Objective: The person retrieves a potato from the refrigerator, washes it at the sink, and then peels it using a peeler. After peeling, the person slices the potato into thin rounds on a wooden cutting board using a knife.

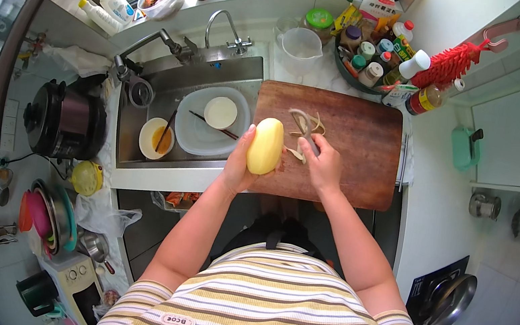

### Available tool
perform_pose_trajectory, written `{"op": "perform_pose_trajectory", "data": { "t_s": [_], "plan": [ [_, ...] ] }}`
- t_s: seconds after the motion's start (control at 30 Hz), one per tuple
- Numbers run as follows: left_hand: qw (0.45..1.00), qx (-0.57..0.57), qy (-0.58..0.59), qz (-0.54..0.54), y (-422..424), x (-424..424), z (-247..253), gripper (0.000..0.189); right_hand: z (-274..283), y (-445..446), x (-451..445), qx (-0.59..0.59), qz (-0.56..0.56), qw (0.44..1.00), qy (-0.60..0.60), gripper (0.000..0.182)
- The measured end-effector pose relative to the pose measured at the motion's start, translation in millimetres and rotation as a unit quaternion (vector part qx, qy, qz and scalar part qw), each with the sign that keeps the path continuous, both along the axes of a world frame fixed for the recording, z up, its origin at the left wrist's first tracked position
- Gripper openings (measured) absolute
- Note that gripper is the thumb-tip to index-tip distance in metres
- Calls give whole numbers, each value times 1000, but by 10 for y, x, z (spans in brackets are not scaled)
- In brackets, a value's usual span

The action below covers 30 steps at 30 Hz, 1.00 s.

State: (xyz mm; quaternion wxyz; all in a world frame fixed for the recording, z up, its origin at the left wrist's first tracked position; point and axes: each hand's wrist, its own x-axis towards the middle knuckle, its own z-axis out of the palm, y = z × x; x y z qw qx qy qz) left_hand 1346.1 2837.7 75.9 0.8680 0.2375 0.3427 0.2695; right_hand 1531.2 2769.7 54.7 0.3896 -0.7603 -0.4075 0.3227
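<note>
My left hand [237, 163] holds a peeled, pale yellow potato [265, 146] upright over the left edge of a wooden cutting board [364, 148]. In my right hand [326, 164] is a grey peeler [307, 130], its curved head pointing up and to the left, a short way right of the potato and not touching it. Beneath the peeler, thin strips of peel [296, 154] lie on the board. The potato's underside is hidden by my left palm and fingers.
A steel sink [213, 73] on the left holds a translucent plastic basin [184, 125], bowls and dark chopsticks. Beyond the board stand a plastic measuring jug [301, 49] and a dark tray [339, 65] crowded with seasoning bottles. A rice cooker [65, 121] is at far left.
</note>
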Motion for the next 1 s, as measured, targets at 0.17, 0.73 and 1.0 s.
{"op": "perform_pose_trajectory", "data": {
  "t_s": [0.17,0.73,1.0],
  "plan": [
    [998,50,25,-9,-38,53,-103,51,204,101,-338,104,-6,985,138,38],
    [996,-79,34,41,102,52,-285,54,314,-134,-158,93,55,993,-39,30],
    [987,-137,38,77,59,147,-298,58,386,-363,-238,133,174,953,-212,19]
  ]
}}
